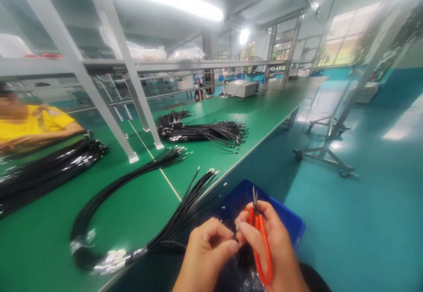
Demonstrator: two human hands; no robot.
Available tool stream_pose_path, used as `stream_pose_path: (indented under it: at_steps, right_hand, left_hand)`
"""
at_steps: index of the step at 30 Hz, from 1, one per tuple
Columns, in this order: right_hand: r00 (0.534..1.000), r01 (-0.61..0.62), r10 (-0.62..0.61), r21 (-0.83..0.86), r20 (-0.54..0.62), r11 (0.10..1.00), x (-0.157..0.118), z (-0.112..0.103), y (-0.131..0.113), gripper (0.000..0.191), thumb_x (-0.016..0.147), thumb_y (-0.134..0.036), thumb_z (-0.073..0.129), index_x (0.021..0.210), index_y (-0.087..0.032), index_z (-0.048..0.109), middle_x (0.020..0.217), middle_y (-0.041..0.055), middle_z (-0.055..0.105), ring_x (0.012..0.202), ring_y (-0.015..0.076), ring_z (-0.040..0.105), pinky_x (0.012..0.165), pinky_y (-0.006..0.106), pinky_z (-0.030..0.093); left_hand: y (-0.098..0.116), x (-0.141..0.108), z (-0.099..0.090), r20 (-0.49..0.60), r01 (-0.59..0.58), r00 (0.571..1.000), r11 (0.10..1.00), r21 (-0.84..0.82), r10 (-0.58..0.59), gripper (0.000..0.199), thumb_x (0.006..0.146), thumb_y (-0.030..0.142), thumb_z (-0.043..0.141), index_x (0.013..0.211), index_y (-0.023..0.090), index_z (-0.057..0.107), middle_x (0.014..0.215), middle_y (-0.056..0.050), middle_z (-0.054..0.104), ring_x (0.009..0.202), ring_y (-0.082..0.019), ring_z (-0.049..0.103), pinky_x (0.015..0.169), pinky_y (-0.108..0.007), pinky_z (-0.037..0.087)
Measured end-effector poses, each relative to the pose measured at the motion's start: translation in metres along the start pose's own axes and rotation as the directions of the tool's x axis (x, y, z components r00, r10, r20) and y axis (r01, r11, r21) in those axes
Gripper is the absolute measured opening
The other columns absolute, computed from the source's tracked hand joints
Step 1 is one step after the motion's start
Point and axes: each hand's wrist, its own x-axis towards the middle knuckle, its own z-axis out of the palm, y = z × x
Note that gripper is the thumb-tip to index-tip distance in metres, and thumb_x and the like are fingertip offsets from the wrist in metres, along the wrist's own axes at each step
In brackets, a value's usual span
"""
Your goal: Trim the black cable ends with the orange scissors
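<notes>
Black cable bundle (95, 200), bent into a U on the green tabletop (132, 212), with both fans of pale-tipped ends pointing away and clear wrapping shining around the bend. Near fan close to the table edge, a few strands running down behind the left hand (209, 248). Left hand nearly closed, thumb and forefinger pinched on a small dark cable end, too blurred for detail. Right hand (277, 234) curled around orange-handled scissors (264, 241), blades upward and slightly parted; thumb and forefinger also pinched close together, with a small pale piece at the tips, just beside the left fingertips. Below both hands, beside the table, a blue crate (295, 221) with dark, shiny contents, partly hidden.

Farther along the tabletop, another pile of black cables (208, 132), and beyond it a white box (241, 88). To the left, past white shelf posts (109, 129), a thick stack of wrapped cables (49, 164) in front of a co-worker in yellow (49, 120). On the floor at right, a wheeled stand (325, 153).
</notes>
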Motion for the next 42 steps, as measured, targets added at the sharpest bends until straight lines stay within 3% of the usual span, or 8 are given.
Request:
stream_pose_path:
  at_steps: [7,12,15,20,24,30,38,42]
  right_hand:
    - [0.977,-0.198,0.188,0.114,0.096,0.974,-0.004,-0.003,-0.005,0.026,0.067,-0.017,0.072,0.085,-0.019,0.054,0.067,-0.0031,0.064,0.051,0.0092,0.055,0.048,0.019,0.043]
    - [0.950,-0.288,0.262,0.156,0.168,0.945,-0.008,-0.006,0.001,0.016,0.067,-0.018,0.070,0.076,-0.017,0.057,0.059,-0.0019,0.061,0.048,0.0100,0.051,0.048,0.021,0.043]
    - [0.956,-0.281,0.259,0.181,0.137,0.942,-0.009,-0.002,0.008,0.017,0.066,-0.020,0.073,0.075,-0.019,0.058,0.057,-0.0029,0.059,0.050,0.0110,0.051,0.048,0.021,0.043]
    - [0.984,-0.175,0.167,0.172,0.062,0.969,-0.008,0.006,0.018,0.033,0.055,-0.030,0.083,0.075,-0.022,0.057,0.054,-0.0043,0.056,0.041,0.0104,0.045,0.035,0.020,0.033]
    - [0.977,-0.204,0.189,0.197,0.094,0.959,-0.012,0.007,0.011,0.023,0.065,-0.023,0.077,0.077,-0.021,0.058,0.058,-0.0045,0.057,0.048,0.0098,0.047,0.048,0.021,0.041]
    - [0.951,-0.245,0.189,0.226,0.243,0.943,-0.013,0.001,0.005,0.007,0.073,-0.018,0.067,0.075,-0.020,0.060,0.065,-0.0016,0.059,0.055,0.0121,0.049,0.057,0.025,0.042]
    - [0.942,-0.298,0.249,0.214,0.226,0.930,-0.008,0.005,0.000,0.010,0.067,-0.022,0.071,0.066,-0.019,0.062,0.056,-0.0016,0.057,0.054,0.0134,0.048,0.056,0.026,0.042]
    - [0.938,-0.322,0.284,0.201,0.197,0.925,-0.005,0.007,-0.001,0.011,0.065,-0.024,0.071,0.063,-0.018,0.062,0.054,-0.0013,0.056,0.053,0.0139,0.049,0.055,0.026,0.042]
  left_hand:
    - [0.000,-0.003,0.002,0.042,0.072,0.997,0.986,-0.149,-0.066,0.018,0.064,0.019,0.074,0.059,0.016,0.056,0.056,0.002,0.064,0.054,-0.010,0.051,0.054,-0.020,0.038]
    - [0.002,-0.006,0.004,0.101,0.058,0.994,0.961,-0.271,-0.031,0.024,0.067,0.027,0.075,0.064,0.016,0.054,0.061,-0.001,0.066,0.058,-0.013,0.057,0.058,-0.023,0.043]
    - [0.006,-0.010,0.011,0.044,-0.005,0.999,0.946,-0.324,0.020,0.026,0.072,0.037,0.071,0.074,0.017,0.056,0.062,0.000,0.065,0.056,-0.013,0.057,0.057,-0.024,0.045]
    - [0.014,-0.012,0.016,-0.159,-0.087,0.985,0.987,-0.137,0.065,0.022,0.077,0.036,0.067,0.071,0.017,0.058,0.055,0.001,0.060,0.051,-0.012,0.054,0.051,-0.023,0.043]
    - [0.017,-0.008,0.008,-0.047,-0.035,0.999,0.972,-0.234,0.024,0.021,0.078,0.033,0.066,0.068,0.015,0.063,0.054,0.000,0.063,0.051,-0.012,0.055,0.053,-0.022,0.043]
    - [0.020,-0.009,0.008,-0.092,0.001,0.995,0.938,-0.348,-0.035,0.021,0.076,0.032,0.069,0.068,0.014,0.064,0.055,0.002,0.059,0.052,-0.009,0.050,0.055,-0.020,0.041]
    - [0.021,-0.006,0.018,-0.016,0.006,1.000,0.840,-0.542,-0.018,0.018,0.075,0.025,0.068,0.066,0.017,0.054,0.053,0.003,0.057,0.049,-0.011,0.050,0.051,-0.023,0.040]
    - [0.019,-0.007,0.009,-0.112,-0.009,0.993,0.924,-0.383,-0.037,0.011,0.078,0.027,0.064,0.076,0.017,0.061,0.059,0.002,0.056,0.057,-0.013,0.052,0.058,-0.025,0.045]
